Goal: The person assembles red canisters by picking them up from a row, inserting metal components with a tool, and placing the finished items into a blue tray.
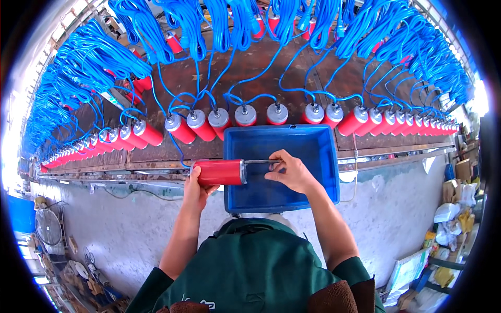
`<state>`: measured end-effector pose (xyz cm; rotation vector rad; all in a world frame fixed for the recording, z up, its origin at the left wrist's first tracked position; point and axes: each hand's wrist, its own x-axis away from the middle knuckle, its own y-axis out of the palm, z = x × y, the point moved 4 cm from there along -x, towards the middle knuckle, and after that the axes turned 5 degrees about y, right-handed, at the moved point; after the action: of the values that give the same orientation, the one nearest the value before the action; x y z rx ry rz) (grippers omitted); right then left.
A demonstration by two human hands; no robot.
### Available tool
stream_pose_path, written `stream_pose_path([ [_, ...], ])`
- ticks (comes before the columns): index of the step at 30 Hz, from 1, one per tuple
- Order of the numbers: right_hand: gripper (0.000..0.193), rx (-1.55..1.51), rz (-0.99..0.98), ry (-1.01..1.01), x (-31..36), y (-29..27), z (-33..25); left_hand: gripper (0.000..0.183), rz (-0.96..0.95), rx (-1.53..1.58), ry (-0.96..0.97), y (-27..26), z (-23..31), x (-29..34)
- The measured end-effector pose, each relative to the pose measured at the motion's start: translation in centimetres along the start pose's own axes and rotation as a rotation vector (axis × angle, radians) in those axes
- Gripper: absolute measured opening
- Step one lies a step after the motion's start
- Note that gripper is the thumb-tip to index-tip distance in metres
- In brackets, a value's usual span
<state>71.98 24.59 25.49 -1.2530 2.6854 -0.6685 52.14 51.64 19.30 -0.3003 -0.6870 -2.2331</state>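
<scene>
My left hand [194, 192] is closed round the cable end of a red cylinder [218, 172], which lies level over the left side of a blue plastic bin [308, 143]. From its right end sticks out a thin metal rod [257, 161]. Above the bin, my right hand [295, 175] pinches the rod's far end between its fingers. A small dark piece shows by those fingertips; its kind is unclear. A blue cable [175, 143] runs toward the cylinder's left end, where my fingers partly hide the joint.
Along the front of a brown workbench [250, 68] stand several red cylinders [203, 130] with grey caps and blue cables. Coiled blue cables [180, 26] hang at the back. A fan [48, 225] stands at left, and bags [446, 212] are piled at right.
</scene>
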Motion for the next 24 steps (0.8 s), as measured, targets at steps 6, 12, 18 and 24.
stream_pose_path([
  [6, 0.042, 0.002, 0.008, 0.29, -2.0, 0.1, 0.0, 0.064, -0.002, -0.005, 0.029, 0.7, 0.2, 0.2],
  [12, 0.039, 0.03, 0.148, 0.218, -1.1, -0.1, 0.0, 0.058, -0.028, -0.073, 0.014, 0.2, 0.3, 0.1],
  [18, 0.037, 0.317, 0.159, -0.346, 0.2, -1.3, -1.1, 0.06, 0.006, 0.0, 0.046, 0.7, 0.2, 0.1],
  [24, 0.037, -0.58, 0.04, 0.57, -1.3, 1.7, 0.9, 0.059, -0.013, -0.044, 0.008, 0.3, 0.1, 0.0],
])
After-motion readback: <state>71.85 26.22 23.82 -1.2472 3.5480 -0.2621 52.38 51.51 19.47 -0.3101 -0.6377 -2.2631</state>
